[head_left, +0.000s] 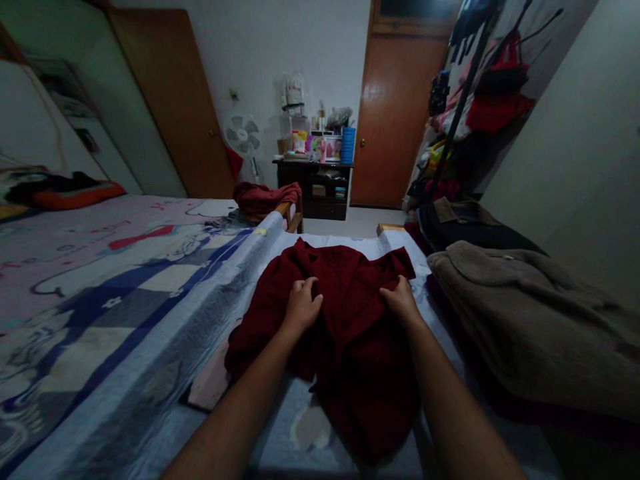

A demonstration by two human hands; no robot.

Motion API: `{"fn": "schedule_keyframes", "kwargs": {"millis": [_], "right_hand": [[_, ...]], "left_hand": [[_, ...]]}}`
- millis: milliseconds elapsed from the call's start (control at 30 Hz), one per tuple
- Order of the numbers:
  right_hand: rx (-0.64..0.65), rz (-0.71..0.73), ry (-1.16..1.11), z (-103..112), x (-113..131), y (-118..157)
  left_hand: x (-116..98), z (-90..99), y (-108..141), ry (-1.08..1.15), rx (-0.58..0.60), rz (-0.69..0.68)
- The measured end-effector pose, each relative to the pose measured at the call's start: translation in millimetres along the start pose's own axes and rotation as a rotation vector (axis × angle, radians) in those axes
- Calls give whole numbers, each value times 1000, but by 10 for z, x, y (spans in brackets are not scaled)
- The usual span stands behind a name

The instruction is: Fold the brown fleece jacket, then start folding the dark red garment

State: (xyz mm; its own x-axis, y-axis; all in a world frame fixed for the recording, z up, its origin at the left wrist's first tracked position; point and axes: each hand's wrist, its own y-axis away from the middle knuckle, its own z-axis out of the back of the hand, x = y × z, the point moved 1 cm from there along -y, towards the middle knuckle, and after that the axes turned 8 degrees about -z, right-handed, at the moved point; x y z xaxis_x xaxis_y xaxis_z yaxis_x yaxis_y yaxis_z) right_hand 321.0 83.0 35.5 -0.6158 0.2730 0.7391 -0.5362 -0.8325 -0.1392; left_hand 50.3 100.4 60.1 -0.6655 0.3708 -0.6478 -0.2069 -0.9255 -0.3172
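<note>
Our left hand and right hand pinch the dark red cloth between fingers; we hold them apart, maybe so it lies wide on the pale sheet.

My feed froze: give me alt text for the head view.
Left hand and right hand hold a rumpled dark-red garment spread over a pale blue bedsheet. A brown fleece garment lies to the right; beyond stand a white pedestal fan and a dark cabinet.
</note>
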Motion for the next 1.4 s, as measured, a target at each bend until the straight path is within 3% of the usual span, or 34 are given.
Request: {"fn": "schedule_keyframes", "kwargs": {"millis": [100, 200, 333, 433, 600, 733, 800, 900, 1000, 1067, 1167, 1300, 1400], "right_hand": [[-106, 17, -34, -122, 239, -83], [-121, 153, -98, -242, 616, -180], [-55, 242, -168, -481, 1074, -331], [12, 242, -236, -704, 1223, -408], [374, 136, -213, -980, 1062, -378], [387, 124, -209, -901, 925, -275], [360, 155, -236, -794, 931, -183], [325, 272, -315, -656, 964, 51], [373, 346, -329, -630, 892, 348], [438, 368, -254, -663, 773, 512], [495, 377, -128, -715, 577, 647], [458, 451, -92, -728, 455, 701], [432, 536, -124, -709, 448, 750]], "left_hand": [[162, -163, -66, 21, -56, 60], [238, -242, -107, 155, -62, 147], [283, -226, -158, 219, -28, 221], [306, -115, -199, 242, -30, 191], [181, 286, -302, 273, -118, 58], [-63, 519, -369, 143, -178, -6], [-126, 464, -383, 76, -142, -39], [-38, 165, -377, 134, 44, -91], [229, -162, -332, 329, 259, 60], [412, -261, -286, 371, 244, 137], [589, -246, -197, 389, 186, 125], [690, -192, -37, 541, 252, 94], [746, -207, 69, 598, 237, 61]]}}
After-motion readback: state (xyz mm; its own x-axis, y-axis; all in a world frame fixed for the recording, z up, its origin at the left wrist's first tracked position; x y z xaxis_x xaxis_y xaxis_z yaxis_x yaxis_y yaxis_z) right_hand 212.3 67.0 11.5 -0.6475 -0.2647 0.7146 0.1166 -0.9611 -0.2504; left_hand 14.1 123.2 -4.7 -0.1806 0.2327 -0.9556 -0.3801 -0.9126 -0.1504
